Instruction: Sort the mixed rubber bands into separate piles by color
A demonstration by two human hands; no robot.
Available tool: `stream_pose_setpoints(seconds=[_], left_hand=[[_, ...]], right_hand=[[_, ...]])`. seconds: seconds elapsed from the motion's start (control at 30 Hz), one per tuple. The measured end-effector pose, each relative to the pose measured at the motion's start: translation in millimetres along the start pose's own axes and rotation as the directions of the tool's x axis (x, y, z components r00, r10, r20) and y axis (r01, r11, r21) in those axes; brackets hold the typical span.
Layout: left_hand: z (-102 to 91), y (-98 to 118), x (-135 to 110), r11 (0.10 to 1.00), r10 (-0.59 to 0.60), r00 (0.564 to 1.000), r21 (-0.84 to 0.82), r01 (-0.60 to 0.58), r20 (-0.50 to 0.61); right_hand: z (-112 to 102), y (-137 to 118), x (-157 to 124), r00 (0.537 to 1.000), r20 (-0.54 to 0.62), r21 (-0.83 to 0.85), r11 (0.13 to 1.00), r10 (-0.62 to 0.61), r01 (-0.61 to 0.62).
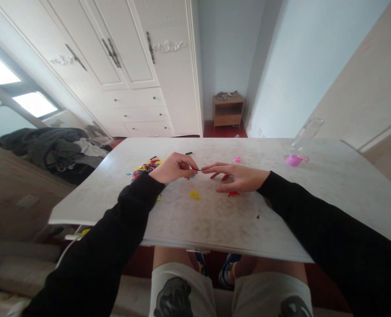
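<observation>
My left hand (pixel 175 168) is closed in a pinch on a thin dark strip (pixel 199 170), too small to make out clearly. From the other side, my right hand (pixel 236 175) reaches toward it, fingers stretched and thumb apart, with a fingertip at the strip's end. Beside and partly behind my left hand lies a pile of small, thin, multicoloured pieces (pixel 145 169). A small yellow cluster (pixel 194 194) sits on the table below my hands. Red pieces (pixel 233 193) show under my right hand, and a bit of blue is partly hidden by my left fingers.
On the white table (pixel 215 229) are a black piece (pixel 189 153), a pink cluster (pixel 237 159) and a clear bottle (pixel 306 134) with a pink part (pixel 294 160) at its base. A wardrobe (pixel 139 75) and a small wooden cabinet (pixel 228 110) stand beyond; dark clothes (pixel 50 149) are heaped left.
</observation>
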State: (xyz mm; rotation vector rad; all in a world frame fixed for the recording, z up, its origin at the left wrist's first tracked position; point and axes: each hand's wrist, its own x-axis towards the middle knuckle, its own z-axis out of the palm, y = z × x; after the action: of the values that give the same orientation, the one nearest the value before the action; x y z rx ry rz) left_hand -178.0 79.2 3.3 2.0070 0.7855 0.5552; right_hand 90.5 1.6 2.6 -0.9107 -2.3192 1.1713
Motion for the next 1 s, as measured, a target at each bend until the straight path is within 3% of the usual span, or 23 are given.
stream_pose_setpoints(seconds=[0.07, 0.13, 0.23, 0.37, 0.57, 0.83, 1.0], left_hand=[[-1.7, -2, 1, 1.000, 0.009, 0.998, -0.004, -0.009, -0.069], [-5.1, -7, 4, 1.000, 0.022, 0.978, 0.017, -0.019, -0.209], [-13.0, -21, 10, 0.992, 0.030, 0.901, 0.121, 0.026, -0.433], [-22.4, -40, 18, 0.935, 0.034, 0.826, 0.311, 0.173, -0.562], [-22.2, -54, 26, 0.849, 0.054, 0.837, 0.466, 0.249, -0.545], [-19.5, -49, 24, 0.860, 0.039, 0.846, 0.449, 0.242, -0.531], [-20.6, -46, 20, 0.853, 0.072, 0.907, 0.497, 0.159, -0.414]], right_hand=[[0, 1, 0, 1.000, -0.008, 0.000, 1.000, 0.009, -0.009], [1, 2, 0, 1.000, -0.019, 0.000, 1.000, 0.020, -0.020], [1, 4, 0, 0.999, -0.038, -0.005, 1.000, 0.019, -0.019], [2, 5, 1, 0.999, -0.048, -0.017, 1.000, 0.009, -0.010], [4, 4, 1, 0.999, -0.048, -0.054, 0.998, 0.016, -0.019], [4, 2, 1, 0.999, -0.034, -0.083, 0.996, 0.040, -0.043], [3, 0, 1, 0.999, -0.019, -0.115, 0.993, 0.040, -0.041]])
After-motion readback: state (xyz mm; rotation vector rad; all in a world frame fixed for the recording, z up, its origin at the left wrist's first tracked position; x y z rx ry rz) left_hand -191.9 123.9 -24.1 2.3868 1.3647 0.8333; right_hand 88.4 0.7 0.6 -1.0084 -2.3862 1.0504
